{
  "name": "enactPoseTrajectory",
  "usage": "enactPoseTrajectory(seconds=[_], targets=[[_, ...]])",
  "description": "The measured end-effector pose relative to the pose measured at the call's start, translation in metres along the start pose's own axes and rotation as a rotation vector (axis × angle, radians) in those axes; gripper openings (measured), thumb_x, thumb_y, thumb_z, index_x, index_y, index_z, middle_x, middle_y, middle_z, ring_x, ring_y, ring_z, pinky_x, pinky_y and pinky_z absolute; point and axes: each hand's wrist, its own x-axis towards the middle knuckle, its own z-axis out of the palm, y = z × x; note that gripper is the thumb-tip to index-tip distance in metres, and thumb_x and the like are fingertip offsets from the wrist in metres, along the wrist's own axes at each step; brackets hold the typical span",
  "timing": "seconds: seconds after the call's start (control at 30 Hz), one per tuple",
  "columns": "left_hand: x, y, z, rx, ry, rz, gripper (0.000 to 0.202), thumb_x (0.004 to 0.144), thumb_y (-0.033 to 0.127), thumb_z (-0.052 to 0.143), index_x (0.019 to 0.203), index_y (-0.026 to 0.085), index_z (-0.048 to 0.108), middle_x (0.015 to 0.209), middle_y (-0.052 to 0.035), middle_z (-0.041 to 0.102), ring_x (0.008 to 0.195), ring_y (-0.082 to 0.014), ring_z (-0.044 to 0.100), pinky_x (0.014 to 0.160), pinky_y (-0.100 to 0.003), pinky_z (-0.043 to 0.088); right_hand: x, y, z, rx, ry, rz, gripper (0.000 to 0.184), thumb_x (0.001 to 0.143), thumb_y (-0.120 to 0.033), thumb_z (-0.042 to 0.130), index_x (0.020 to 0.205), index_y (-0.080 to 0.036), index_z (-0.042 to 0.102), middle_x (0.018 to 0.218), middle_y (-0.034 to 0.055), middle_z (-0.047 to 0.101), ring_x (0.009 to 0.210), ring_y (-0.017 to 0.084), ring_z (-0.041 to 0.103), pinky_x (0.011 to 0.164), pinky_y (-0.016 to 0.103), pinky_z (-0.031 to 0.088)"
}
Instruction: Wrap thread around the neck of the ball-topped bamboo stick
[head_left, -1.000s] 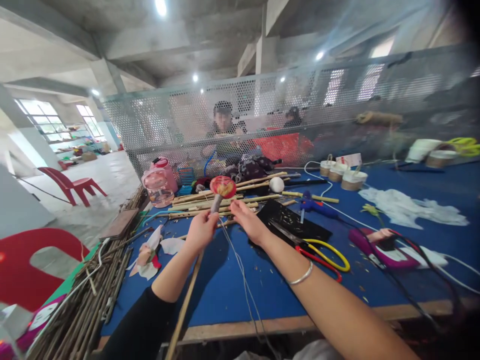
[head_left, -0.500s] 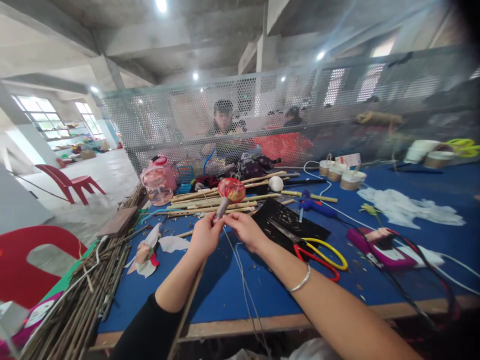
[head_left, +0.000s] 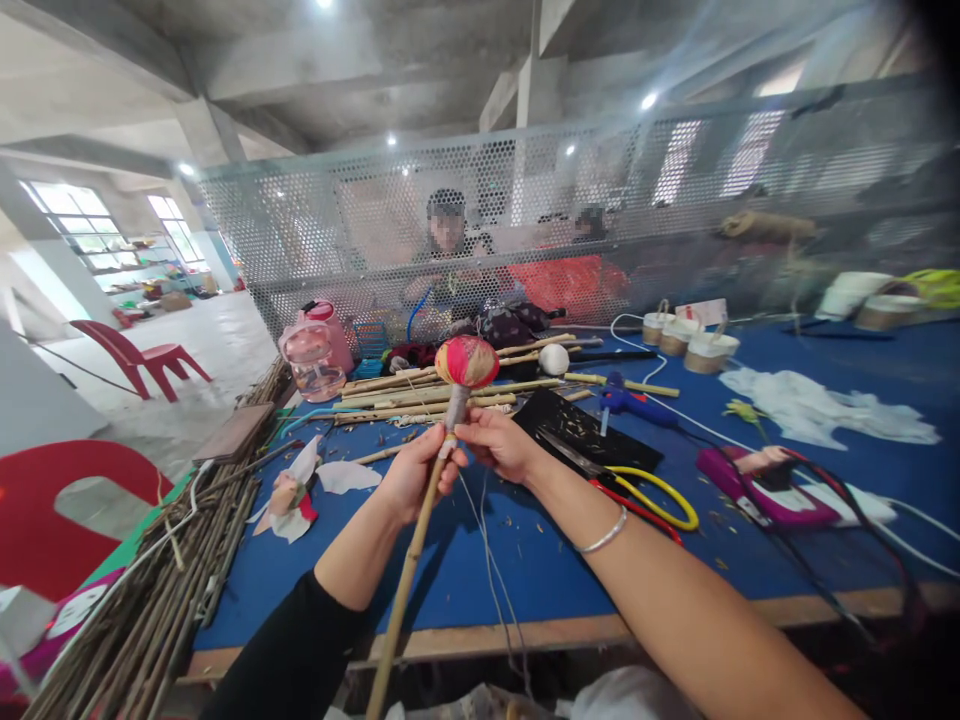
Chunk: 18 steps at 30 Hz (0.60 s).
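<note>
A long bamboo stick rises from the bottom edge, capped by a round red and yellow cloth ball with a grey wrapped neck. My left hand is closed round the stick just below that neck. My right hand pinches at the neck beside it, and thin grey string hangs down from there over the blue table. A silver bangle circles my right wrist.
Red and yellow scissors, a black sheet, a blue glue gun, loose bamboo sticks, small baskets and white fabric lie on the table. A stick bundle sits left. Two people sit behind the mesh screen.
The stick has been tilted upright, lifting the ball higher and turning it. Both hands moved slightly nearer to me, and stay closed at its neck.
</note>
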Motion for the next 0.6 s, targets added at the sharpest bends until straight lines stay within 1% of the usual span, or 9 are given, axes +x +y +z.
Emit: enactPoseTrajectory(seconds=[0.07, 0.1, 0.13, 0.2, 0.27, 0.33, 0.4, 0.5, 0.6], targets=[[0.0, -0.006, 0.003, 0.125, 0.074, 0.028, 0.029, 0.087, 0.045, 0.049, 0.089, 0.017, 0.05, 0.068, -0.0022, 0.061, 0.041, -0.0071, 0.051, 0.035, -0.017, 0.037, 0.0, 0.001, -0.002, -0.04, 0.053, 0.007, 0.032, 0.063, -0.04, 0.074, 0.075, -0.016, 0.058, 0.051, -0.0053, 0.051, 0.034, 0.003, 0.024, 0.035, 0.022, 0.008], [0.0, -0.009, 0.005, 0.191, 0.114, 0.073, 0.03, 0.086, 0.046, 0.052, 0.093, 0.018, 0.049, 0.069, -0.0017, 0.062, 0.042, -0.008, 0.053, 0.036, -0.018, 0.038, 0.0, 0.002, -0.001, -0.061, 0.083, 0.017, 0.031, 0.063, -0.039, 0.074, 0.073, -0.015, 0.057, 0.051, -0.0047, 0.052, 0.034, 0.003, 0.024, 0.035, 0.022, 0.008], [0.0, -0.012, 0.006, 0.252, 0.159, 0.134, 0.031, 0.083, 0.046, 0.057, 0.096, 0.019, 0.048, 0.069, -0.0001, 0.061, 0.041, -0.0074, 0.051, 0.036, -0.018, 0.037, 0.001, 0.003, -0.001, -0.076, 0.109, 0.028, 0.031, 0.062, -0.039, 0.074, 0.072, -0.015, 0.057, 0.051, -0.0042, 0.053, 0.034, 0.003, 0.025, 0.036, 0.022, 0.009], [0.0, -0.017, 0.008, 0.341, 0.236, 0.248, 0.036, 0.077, 0.04, 0.066, 0.099, 0.02, 0.046, 0.065, 0.004, 0.059, 0.036, -0.0048, 0.044, 0.034, -0.016, 0.03, 0.003, 0.003, 0.003, -0.088, 0.141, 0.035, 0.03, 0.063, -0.039, 0.073, 0.072, -0.015, 0.057, 0.05, -0.0043, 0.052, 0.035, 0.004, 0.026, 0.036, 0.023, 0.01], [0.0, -0.018, 0.008, 0.364, 0.275, 0.307, 0.033, 0.075, 0.032, 0.068, 0.096, 0.02, 0.045, 0.061, 0.0067, 0.055, 0.034, -0.0031, 0.038, 0.033, -0.016, 0.025, 0.003, 0.003, 0.006, -0.105, 0.154, -0.004, 0.031, 0.065, -0.042, 0.072, 0.073, -0.016, 0.057, 0.05, -0.0052, 0.05, 0.036, 0.004, 0.026, 0.037, 0.023, 0.012], [0.0, -0.016, 0.006, 0.332, 0.288, 0.325, 0.027, 0.077, 0.029, 0.064, 0.093, 0.02, 0.045, 0.059, 0.0073, 0.054, 0.033, -0.0028, 0.036, 0.033, -0.016, 0.023, 0.003, 0.001, 0.007, -0.144, 0.168, -0.049, 0.032, 0.067, -0.046, 0.069, 0.072, -0.017, 0.056, 0.048, -0.0069, 0.045, 0.038, 0.005, 0.025, 0.038, 0.022, 0.014], [0.001, -0.012, 0.004, 0.294, 0.302, 0.342, 0.025, 0.077, 0.028, 0.063, 0.092, 0.02, 0.044, 0.059, 0.0072, 0.055, 0.033, -0.0027, 0.035, 0.033, -0.016, 0.022, 0.002, -0.001, 0.007, -0.194, 0.186, -0.072, 0.033, 0.067, -0.047, 0.069, 0.069, -0.017, 0.056, 0.046, -0.008, 0.04, 0.039, 0.005, 0.026, 0.039, 0.022, 0.015], [0.0, -0.006, -0.001, 0.261, 0.303, 0.351, 0.028, 0.075, 0.029, 0.065, 0.09, 0.02, 0.043, 0.059, 0.007, 0.056, 0.033, -0.0023, 0.035, 0.033, -0.015, 0.021, 0.001, -0.002, 0.004, -0.228, 0.232, -0.112, 0.031, 0.062, -0.043, 0.073, 0.065, -0.017, 0.057, 0.046, -0.008, 0.039, 0.041, 0.005, 0.027, 0.041, 0.023, 0.017], [0.0, -0.002, -0.005, 0.229, 0.257, 0.356, 0.034, 0.071, 0.032, 0.069, 0.09, 0.02, 0.043, 0.06, 0.0065, 0.057, 0.033, -0.0022, 0.034, 0.033, -0.014, 0.021, 0.002, -0.001, 0.003, -0.176, 0.277, -0.119, 0.031, 0.06, -0.042, 0.075, 0.064, -0.016, 0.058, 0.045, -0.0083, 0.039, 0.04, 0.004, 0.025, 0.04, 0.022, 0.015]])
